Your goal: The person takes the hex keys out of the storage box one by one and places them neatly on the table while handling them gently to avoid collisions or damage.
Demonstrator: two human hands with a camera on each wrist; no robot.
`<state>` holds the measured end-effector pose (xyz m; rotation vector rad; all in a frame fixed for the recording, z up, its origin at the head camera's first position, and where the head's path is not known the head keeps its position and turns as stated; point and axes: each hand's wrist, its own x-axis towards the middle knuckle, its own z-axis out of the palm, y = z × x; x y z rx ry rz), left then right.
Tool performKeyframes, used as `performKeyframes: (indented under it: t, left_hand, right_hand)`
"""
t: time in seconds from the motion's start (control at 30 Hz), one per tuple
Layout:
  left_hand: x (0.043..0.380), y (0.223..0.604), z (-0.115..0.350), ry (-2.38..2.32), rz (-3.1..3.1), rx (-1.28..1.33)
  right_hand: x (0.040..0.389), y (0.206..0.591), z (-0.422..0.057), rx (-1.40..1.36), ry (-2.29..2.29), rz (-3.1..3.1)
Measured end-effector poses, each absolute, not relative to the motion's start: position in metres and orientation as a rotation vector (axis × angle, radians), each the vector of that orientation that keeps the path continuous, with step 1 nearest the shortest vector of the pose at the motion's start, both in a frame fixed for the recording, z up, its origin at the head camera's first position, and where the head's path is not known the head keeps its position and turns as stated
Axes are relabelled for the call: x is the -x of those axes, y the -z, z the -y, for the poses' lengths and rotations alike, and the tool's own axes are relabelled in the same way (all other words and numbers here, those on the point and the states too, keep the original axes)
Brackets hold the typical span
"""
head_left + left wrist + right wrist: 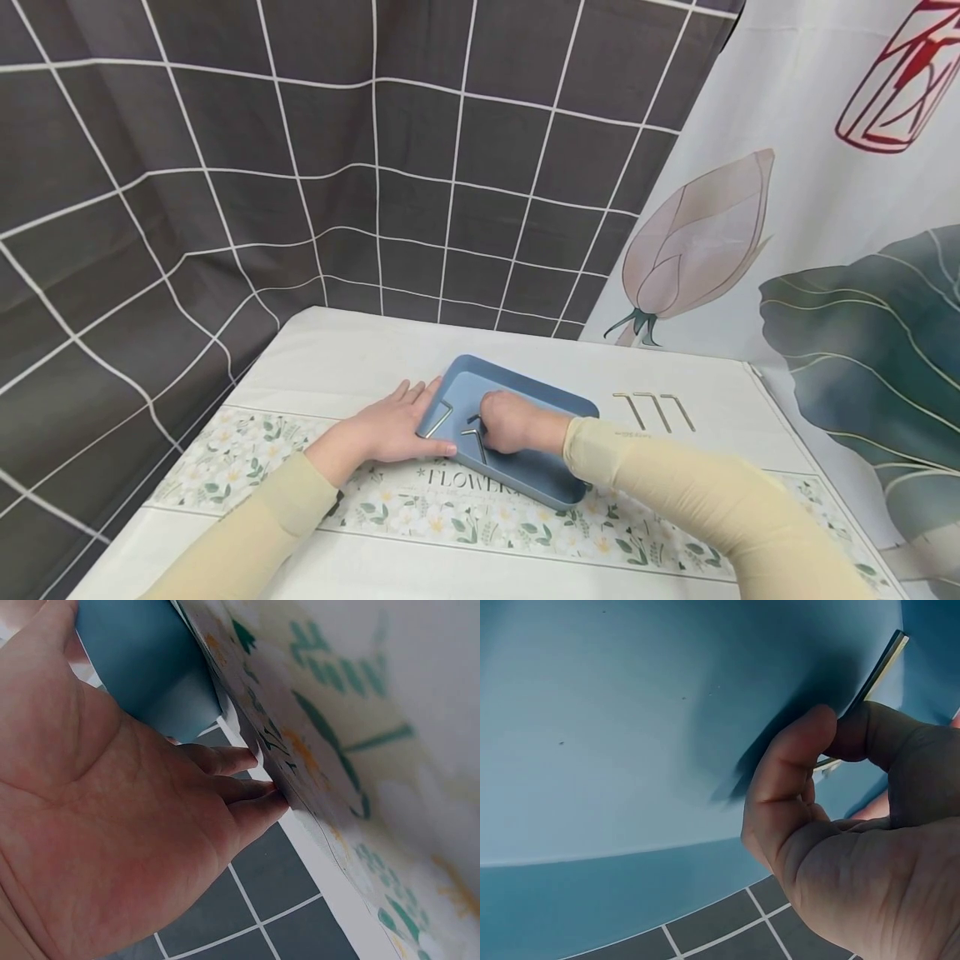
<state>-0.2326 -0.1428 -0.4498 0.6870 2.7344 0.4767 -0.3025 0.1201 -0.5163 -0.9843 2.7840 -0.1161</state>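
Observation:
A blue rectangular tray [540, 385] lies at a slant on the table. Inside its left end rests an L-shaped hex key [438, 421], with a second hex key [480, 448] close to my right hand. My right hand [510, 423] is down in the tray with curled fingers; in the right wrist view its thumb and forefinger pinch a hex key [885, 664], partly hidden by the fingertips. My left hand [397, 425] lies at the tray's left corner, fingers extended on the table and thumb along the near rim. The left wrist view shows its palm [112, 802] beside the tray wall [150, 667].
Right of the tray, three L-shaped hex keys [662, 412] lie side by side on the white tablecloth [360, 350]. A floral band [555, 525] crosses the cloth. Behind the table hang a dark checked curtain [420, 200] and a white curtain with flower prints [697, 242].

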Motion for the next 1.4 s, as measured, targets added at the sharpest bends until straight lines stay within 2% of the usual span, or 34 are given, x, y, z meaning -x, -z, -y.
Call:
performKeyframes:
  t: [0.23,0.4,1.4]
  left_hand:
    - [0.232,0.449,0.142,-0.497,-2.735,-0.679]
    - [0.233,0.451,0.143,-0.497,-2.738,-0.674]
    - [0.233,0.452,0.143,-0.516,-2.747,-0.679]
  right_hand:
    - [0.257,0.449,-0.109,0.880,0.168,-2.764]
    - [0.242,0.427,-0.107,0.831,0.133,-2.767]
    - [0.240,0.403,-0.133,0.686,0.200,-2.767]
